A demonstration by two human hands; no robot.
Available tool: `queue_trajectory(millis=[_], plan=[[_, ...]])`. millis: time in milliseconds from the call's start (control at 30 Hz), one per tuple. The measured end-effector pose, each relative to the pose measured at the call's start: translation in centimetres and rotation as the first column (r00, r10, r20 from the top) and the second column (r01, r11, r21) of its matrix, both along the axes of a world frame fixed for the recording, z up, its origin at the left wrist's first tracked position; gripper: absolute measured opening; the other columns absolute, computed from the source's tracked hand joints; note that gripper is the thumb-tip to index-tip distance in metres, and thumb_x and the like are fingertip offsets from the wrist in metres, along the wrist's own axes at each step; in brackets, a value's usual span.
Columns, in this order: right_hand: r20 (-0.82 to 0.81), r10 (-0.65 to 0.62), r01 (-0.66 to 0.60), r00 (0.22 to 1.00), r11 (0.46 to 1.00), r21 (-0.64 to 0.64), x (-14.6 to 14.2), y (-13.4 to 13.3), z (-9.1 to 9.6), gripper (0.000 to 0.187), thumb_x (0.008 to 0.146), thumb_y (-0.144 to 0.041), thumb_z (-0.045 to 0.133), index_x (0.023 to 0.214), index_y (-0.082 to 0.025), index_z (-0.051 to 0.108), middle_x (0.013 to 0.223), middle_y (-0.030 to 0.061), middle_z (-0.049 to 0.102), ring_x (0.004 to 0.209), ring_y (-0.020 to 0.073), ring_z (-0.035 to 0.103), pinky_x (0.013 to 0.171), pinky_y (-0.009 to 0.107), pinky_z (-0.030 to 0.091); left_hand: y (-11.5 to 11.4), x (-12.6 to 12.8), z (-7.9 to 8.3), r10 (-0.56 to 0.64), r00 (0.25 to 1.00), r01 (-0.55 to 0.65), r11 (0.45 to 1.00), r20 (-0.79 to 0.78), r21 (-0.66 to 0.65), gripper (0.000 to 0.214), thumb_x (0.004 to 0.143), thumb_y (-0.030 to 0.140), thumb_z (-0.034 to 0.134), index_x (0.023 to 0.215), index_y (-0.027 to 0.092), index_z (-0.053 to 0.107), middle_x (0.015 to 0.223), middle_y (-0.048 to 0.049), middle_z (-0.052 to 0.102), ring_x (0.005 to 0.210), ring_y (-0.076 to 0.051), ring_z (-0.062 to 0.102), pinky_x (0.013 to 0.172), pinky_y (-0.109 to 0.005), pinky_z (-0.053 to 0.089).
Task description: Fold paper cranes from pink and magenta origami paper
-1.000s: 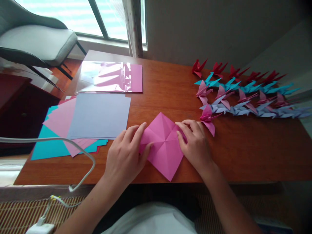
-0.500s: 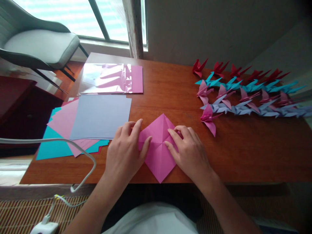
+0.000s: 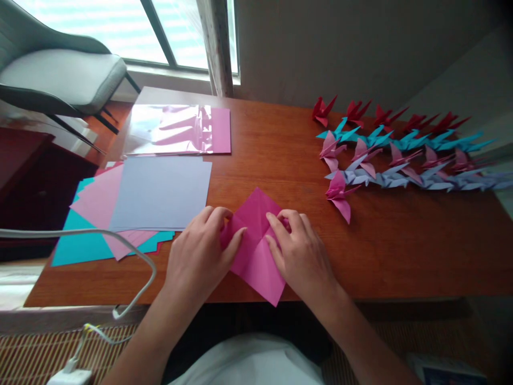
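Observation:
A creased pink square of origami paper [image 3: 256, 262] is turned corner-on at the front of the table, its near corner over the table edge. My left hand [image 3: 202, 246] grips its left corner, thumb on top and fingers curled at the edge. On the opposite side, my right hand [image 3: 298, 246] pinches the right part between thumb and fingers. Creases cross at the paper's middle, and its surface bends slightly between my hands. Both side corners are hidden by my fingers. Right of my right hand stands a folded magenta paper crane [image 3: 339, 195].
Rows of red, turquoise [image 3: 374, 138], pink and lavender paper cranes [image 3: 395, 177] stand at the right. Left lie lavender sheets [image 3: 162, 195], fanned turquoise and pink sheets [image 3: 94, 208], and pink paper in a clear wrapper [image 3: 168, 131]. A white cable [image 3: 136, 248] crosses the left front.
The paper has tilted and its near corner has swung right and down, with its surface now bending. Both hands have shifted slightly left in the picture, still gripping its sides.

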State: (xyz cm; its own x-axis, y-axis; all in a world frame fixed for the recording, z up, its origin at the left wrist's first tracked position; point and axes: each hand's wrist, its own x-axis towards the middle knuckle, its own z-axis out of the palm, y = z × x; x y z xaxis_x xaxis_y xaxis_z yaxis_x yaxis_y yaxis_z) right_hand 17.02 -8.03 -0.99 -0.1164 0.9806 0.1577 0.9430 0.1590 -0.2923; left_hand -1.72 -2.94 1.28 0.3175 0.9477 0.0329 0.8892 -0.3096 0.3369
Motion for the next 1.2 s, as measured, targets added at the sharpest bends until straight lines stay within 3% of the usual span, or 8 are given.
queue_trajectory(millis=[133,233,367,467,567,667,967,1200], plan=[[0.010,-0.011,0.011,1.000,1.000,-0.014,-0.1,0.0,0.1,0.038,0.097,-0.027,0.057,0.133,-0.019,0.061,0.116,0.0150,0.063,0.100,0.0299,0.059,0.084,0.046,0.058,-0.6,0.2,0.0,0.078,0.945,-0.070,0.997,0.318,-0.035,0.020,0.088,0.036,0.067,0.096,0.022,0.056,0.083,0.0008,0.060,0.073,-0.016,0.059,0.067,-0.029,0.046],[0.021,-0.021,0.022,1.000,0.999,-0.024,-0.2,0.1,0.2,0.036,0.097,-0.027,0.057,0.131,-0.019,0.062,0.115,0.0150,0.063,0.100,0.0303,0.059,0.081,0.046,0.059,-1.3,0.6,0.0,0.213,0.757,-0.079,0.968,0.618,-0.237,0.024,0.087,0.036,0.070,0.102,0.022,0.058,0.086,0.0010,0.063,0.075,-0.015,0.062,0.069,-0.026,0.050],[0.014,-0.028,0.028,1.000,0.999,-0.034,-0.3,0.2,0.4,0.035,0.097,-0.028,0.058,0.130,-0.018,0.063,0.115,0.0152,0.063,0.100,0.0303,0.060,0.081,0.046,0.060,-2.0,1.2,0.1,0.386,0.552,0.011,0.883,0.739,-0.469,0.031,0.093,0.040,0.064,0.116,0.021,0.059,0.097,-0.0025,0.068,0.084,-0.017,0.069,0.070,-0.026,0.055],[0.009,-0.029,0.029,1.000,0.999,-0.042,-0.2,0.2,0.4,0.035,0.097,-0.028,0.058,0.130,-0.017,0.063,0.115,0.0150,0.063,0.100,0.0302,0.060,0.081,0.045,0.060,-2.2,1.4,0.1,0.291,0.649,0.011,0.920,0.703,-0.392,0.036,0.096,0.040,0.060,0.125,0.020,0.060,0.112,-0.0073,0.069,0.100,-0.022,0.069,0.083,-0.031,0.056],[0.003,-0.030,0.030,1.000,0.998,-0.050,-0.1,0.2,0.5,0.035,0.096,-0.028,0.058,0.129,-0.017,0.063,0.115,0.0144,0.062,0.102,0.0297,0.059,0.083,0.044,0.059,-2.3,1.5,-0.3,0.121,0.860,-0.042,0.985,0.497,-0.167,0.041,0.100,0.036,0.050,0.136,0.017,0.056,0.121,-0.0115,0.066,0.110,-0.026,0.065,0.093,-0.038,0.053],[0.001,-0.031,0.031,1.000,0.997,-0.065,-0.1,0.1,0.5,0.034,0.096,-0.027,0.059,0.128,-0.018,0.064,0.116,0.0135,0.062,0.102,0.0285,0.059,0.086,0.043,0.059,-2.2,1.4,-0.9,0.021,0.954,-0.014,1.000,0.300,-0.028,0.044,0.103,0.032,0.041,0.141,0.012,0.051,0.120,-0.0141,0.065,0.107,-0.027,0.065,0.091,-0.040,0.054],[0.035,-0.032,0.035,0.999,0.996,-0.082,-0.3,0.0,0.8,0.036,0.095,-0.026,0.060,0.130,-0.017,0.062,0.116,0.0129,0.061,0.102,0.0280,0.058,0.084,0.043,0.059,-2.4,0.9,-1.5,-0.081,0.997,0.083,0.983,-0.019,0.164,0.051,0.097,0.020,0.044,0.144,0.003,0.047,0.131,-0.0204,0.060,0.118,-0.034,0.055,0.101,-0.046,0.049],[0.036,0.015,-0.012,0.999,0.996,-0.088,-0.5,0.1,0.7,0.035,0.098,-0.022,0.055,0.132,-0.017,0.062,0.118,0.0130,0.062,0.103,0.0263,0.058,0.091,0.043,0.056,-2.6,1.0,-1.8,-0.056,0.995,0.071,0.981,-0.086,0.181,0.053,0.100,0.033,0.044,0.144,0.004,0.048,0.149,-0.0223,0.051,0.140,-0.039,0.043,0.108,-0.056,0.041]])
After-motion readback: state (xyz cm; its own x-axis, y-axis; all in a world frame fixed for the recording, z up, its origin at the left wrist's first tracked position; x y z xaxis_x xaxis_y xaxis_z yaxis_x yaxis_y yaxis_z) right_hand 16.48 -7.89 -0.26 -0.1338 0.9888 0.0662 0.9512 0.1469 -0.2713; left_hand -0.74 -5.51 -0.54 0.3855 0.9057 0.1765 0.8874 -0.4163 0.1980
